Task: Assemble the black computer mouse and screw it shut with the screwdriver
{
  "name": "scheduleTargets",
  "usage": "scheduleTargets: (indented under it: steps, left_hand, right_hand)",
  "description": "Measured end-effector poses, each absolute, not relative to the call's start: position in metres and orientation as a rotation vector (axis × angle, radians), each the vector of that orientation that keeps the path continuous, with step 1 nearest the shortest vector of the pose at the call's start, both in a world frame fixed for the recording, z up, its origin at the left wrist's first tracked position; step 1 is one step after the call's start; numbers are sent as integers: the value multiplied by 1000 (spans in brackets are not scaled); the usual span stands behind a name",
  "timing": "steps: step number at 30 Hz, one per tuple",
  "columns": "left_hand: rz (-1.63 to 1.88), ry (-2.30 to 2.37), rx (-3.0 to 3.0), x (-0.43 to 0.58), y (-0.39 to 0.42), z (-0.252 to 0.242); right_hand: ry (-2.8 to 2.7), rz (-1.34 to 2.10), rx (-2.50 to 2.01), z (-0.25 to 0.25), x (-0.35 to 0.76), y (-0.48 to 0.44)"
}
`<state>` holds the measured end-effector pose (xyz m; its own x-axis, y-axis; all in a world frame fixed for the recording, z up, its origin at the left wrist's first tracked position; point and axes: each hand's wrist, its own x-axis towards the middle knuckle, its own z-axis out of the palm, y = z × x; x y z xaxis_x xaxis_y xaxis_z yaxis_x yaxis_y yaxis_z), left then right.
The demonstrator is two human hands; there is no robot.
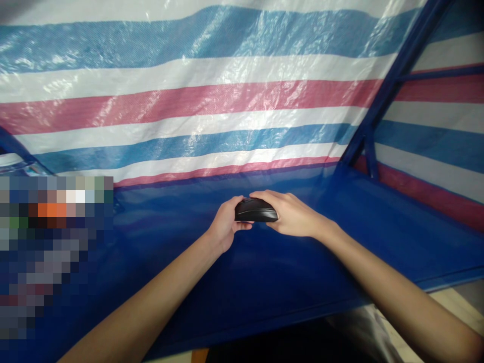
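Note:
A black computer mouse (256, 210) is held between my two hands above the blue surface. My left hand (225, 222) grips its left end, with the thumb at the near side and some fingers curled below. On the other end, my right hand (291, 212) is closed, its fingers reaching over the top and the thumb near the lower edge. The mouse's long side faces me, and its underside is hidden.
Below my hands lies a blue metal shelf (264, 282) with a raised front edge. A striped plastic sheet (212, 96) hangs behind it. A slanted blue post (381, 96) stands at the right. Pixelated blur covers the left side, beside a partly visible clear container (22, 165).

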<state>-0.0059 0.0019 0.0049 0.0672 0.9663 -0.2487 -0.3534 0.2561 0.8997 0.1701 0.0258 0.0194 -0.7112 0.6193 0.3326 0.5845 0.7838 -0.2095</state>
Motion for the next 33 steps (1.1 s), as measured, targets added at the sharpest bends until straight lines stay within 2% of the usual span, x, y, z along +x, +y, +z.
scheduleTargets:
  steps: [33]
  left_hand:
    - [1142,1036,774,-6,3,4]
  right_hand:
    - [-2587,129,-904,19,170,26]
